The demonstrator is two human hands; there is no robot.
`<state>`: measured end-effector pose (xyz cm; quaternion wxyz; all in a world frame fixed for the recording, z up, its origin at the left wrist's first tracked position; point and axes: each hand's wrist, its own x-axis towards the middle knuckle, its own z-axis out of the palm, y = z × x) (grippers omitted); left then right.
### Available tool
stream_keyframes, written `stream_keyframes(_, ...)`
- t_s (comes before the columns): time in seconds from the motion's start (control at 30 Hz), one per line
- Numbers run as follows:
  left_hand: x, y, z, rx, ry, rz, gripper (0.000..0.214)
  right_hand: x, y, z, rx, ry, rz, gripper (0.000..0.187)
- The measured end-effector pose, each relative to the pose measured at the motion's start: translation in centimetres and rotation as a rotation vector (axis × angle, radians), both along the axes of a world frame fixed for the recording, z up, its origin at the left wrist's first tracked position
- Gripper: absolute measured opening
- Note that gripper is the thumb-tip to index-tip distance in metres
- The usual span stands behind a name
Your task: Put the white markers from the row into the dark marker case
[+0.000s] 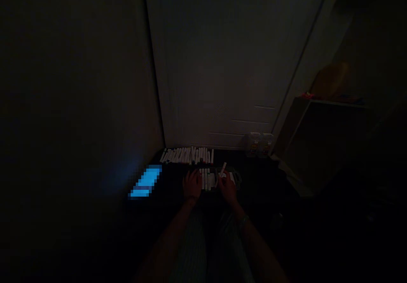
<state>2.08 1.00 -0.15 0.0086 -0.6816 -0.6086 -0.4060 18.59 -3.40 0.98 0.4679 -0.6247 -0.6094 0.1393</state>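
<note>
In the dim light, my right hand [227,185] pinches a white marker [223,168], which tilts up to the right over a clear plastic case [239,179]. Several white markers [205,178] lie side by side in the left part of the case, and some white shows in its right part beside my right hand. Against the case's left edge rests my left hand [192,185], its fingers stretched forward and holding nothing I can make out. Behind it, a long row of loose white markers [187,155] lies on the dark tabletop [171,190].
A glowing blue, pixelated screen [145,182] lies at the table's left. Two clear containers [254,144] with labels stand at the back right. A pale panel [229,71] rises behind the table. To the right stands a dark cabinet [333,139] with an orange-brown object [330,79] on top.
</note>
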Motion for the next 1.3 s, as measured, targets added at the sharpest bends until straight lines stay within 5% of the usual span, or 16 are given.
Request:
stream_keyframes(0.67,-0.7,0.6,0.3,-0.081,-0.109,-0.168,0.042,0.0,0.1,-0.1,-0.023,0.073,0.025,0.030)
stream_keyframes(0.83,-0.1,-0.5,1.0,0.013,0.058,-0.117,0.038,0.0,0.1,-0.1,-0.037,0.044,0.006,0.028)
stream_keyframes(1.0,1.3,-1.8,1.5,0.088,0.353,-0.308,0.040,0.0,0.1,0.1,-0.065,-0.032,0.011,0.025)
stream_keyframes(1.3,1.3,-0.5,0.1,-0.022,0.344,-0.317,0.040,-0.2,-0.2,0.4,-0.026,-0.166,0.008,0.026)
